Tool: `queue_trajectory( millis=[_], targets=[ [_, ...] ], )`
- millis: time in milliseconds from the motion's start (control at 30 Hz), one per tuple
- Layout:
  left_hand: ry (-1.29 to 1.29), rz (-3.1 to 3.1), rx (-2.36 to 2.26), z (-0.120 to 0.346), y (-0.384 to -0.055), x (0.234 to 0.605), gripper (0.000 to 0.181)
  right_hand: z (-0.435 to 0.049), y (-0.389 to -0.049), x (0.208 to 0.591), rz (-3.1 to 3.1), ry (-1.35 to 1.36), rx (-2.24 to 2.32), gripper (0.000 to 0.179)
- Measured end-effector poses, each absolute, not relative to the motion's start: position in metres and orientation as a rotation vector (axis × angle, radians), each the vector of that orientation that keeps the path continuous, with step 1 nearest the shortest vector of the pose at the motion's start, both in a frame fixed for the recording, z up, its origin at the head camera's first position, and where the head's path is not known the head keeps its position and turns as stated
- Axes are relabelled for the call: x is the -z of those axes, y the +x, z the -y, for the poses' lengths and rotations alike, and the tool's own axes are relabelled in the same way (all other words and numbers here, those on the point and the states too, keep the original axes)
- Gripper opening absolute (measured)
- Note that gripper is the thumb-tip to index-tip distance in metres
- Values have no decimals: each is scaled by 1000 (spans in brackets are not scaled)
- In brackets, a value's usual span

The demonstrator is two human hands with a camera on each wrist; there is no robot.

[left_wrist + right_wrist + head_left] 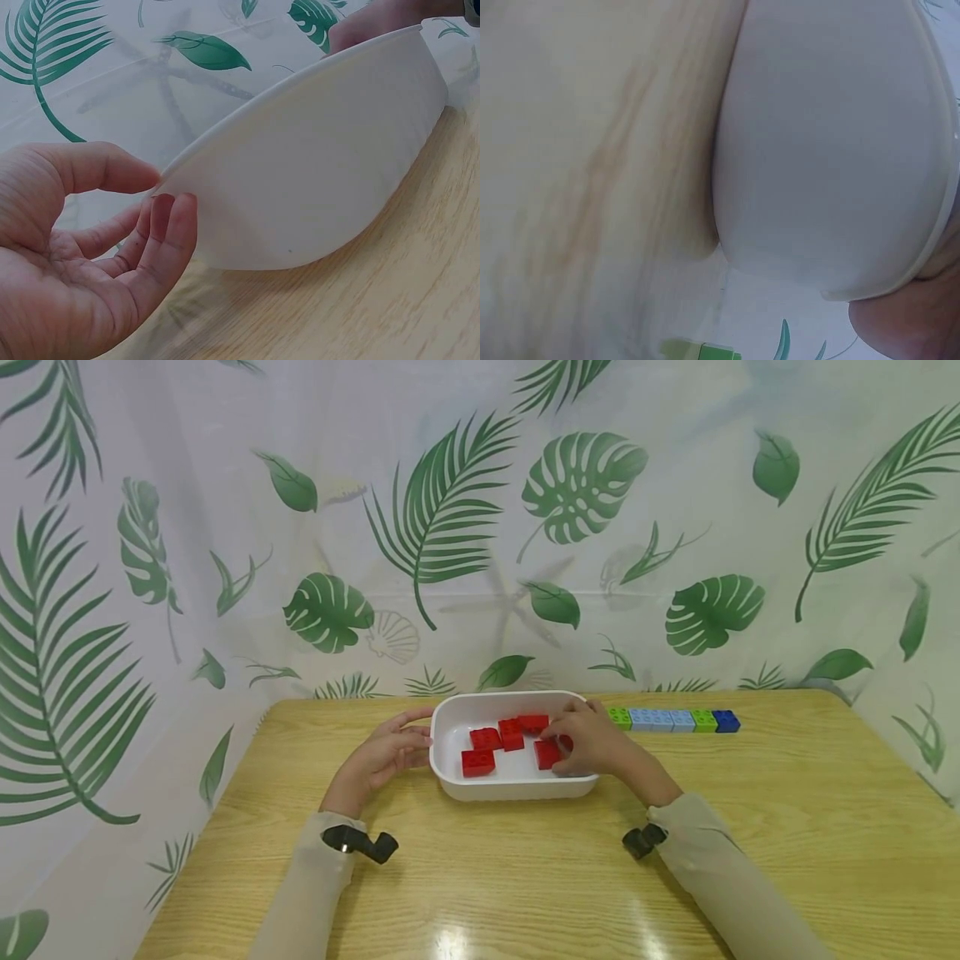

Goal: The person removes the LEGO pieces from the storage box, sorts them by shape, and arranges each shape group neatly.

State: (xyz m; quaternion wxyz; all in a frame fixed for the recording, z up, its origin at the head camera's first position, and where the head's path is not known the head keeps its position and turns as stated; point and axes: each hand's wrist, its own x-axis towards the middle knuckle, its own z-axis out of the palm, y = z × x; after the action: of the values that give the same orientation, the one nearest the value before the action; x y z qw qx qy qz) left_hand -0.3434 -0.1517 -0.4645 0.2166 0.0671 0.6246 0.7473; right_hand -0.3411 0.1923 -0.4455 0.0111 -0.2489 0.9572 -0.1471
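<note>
Four loose red plastic toy bricks (512, 735) in an oblong white plastic tub (517, 789), at the far middle of a light wooden table (487, 877). By the look of it, now at the step of taking a further red brick (546, 756) at the tub's right end, with the right hand (588, 739) curled round it in an apparent pinch. Next, probably calls for firming that pinch and lifting clear of the rim without knocking the neighbouring bricks, with the left hand (382, 756) as a steadying touch at the left end. Farther right, a straight row of green, pale-blue and dark-blue plastic bricks (662, 720). Clearer from the left wrist than from the head: left fingers (180, 225) loosely spread, tips against the tub's outer wall and rim. Inside of the tub seen from the head only. From the right wrist, just outer wall, some of the right hand by the rim and part of a green brick (716, 352); pinch hidden.
</note>
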Motion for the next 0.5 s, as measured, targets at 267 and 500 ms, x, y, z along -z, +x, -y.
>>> queue_trajectory(
  millis=[267, 500],
  targets=[
    [174, -1744, -2067, 151, -342, 462, 61, -192, -340, 446, -3002, -792, 445, 47],
    [192, -1750, -2061, 152, -342, 463, 60, -193, -341, 446, -2989, -777, 481, 47]
  ],
)
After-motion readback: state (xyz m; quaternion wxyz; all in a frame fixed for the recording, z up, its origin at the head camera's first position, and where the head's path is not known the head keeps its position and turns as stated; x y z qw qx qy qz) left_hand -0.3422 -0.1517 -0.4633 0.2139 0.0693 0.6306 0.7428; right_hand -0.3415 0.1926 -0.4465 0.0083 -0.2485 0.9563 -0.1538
